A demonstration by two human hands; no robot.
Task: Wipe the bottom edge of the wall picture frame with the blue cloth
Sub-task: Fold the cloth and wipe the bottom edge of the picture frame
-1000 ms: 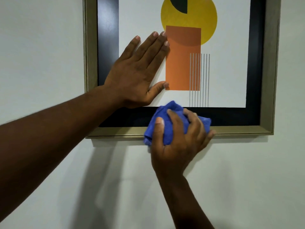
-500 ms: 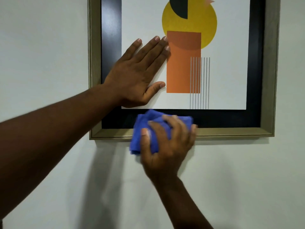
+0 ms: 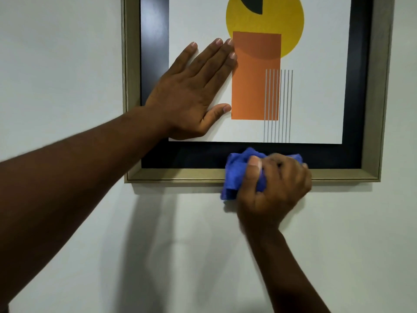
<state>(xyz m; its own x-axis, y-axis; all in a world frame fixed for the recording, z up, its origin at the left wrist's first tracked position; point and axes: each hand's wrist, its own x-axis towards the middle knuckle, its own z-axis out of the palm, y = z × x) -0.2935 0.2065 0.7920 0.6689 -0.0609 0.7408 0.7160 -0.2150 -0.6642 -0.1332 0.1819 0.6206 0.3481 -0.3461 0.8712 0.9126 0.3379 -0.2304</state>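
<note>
A picture frame with a dull gold border and black inner mat hangs on the wall; its print shows a yellow circle and an orange rectangle. My left hand lies flat and open on the print's lower left, fingers spread. My right hand grips a bunched blue cloth and presses it against the frame's bottom edge, a little right of the middle. The cloth overlaps the gold rail and hangs slightly below it onto the wall.
A plain pale wall surrounds the frame on the left, right and below. Shadows of my arms fall on the wall under the frame. The frame's top runs out of view.
My right hand with the blue cloth slid left along the bottom edge, then back right to a spot right of the middle. My left hand stayed flat on the print.
</note>
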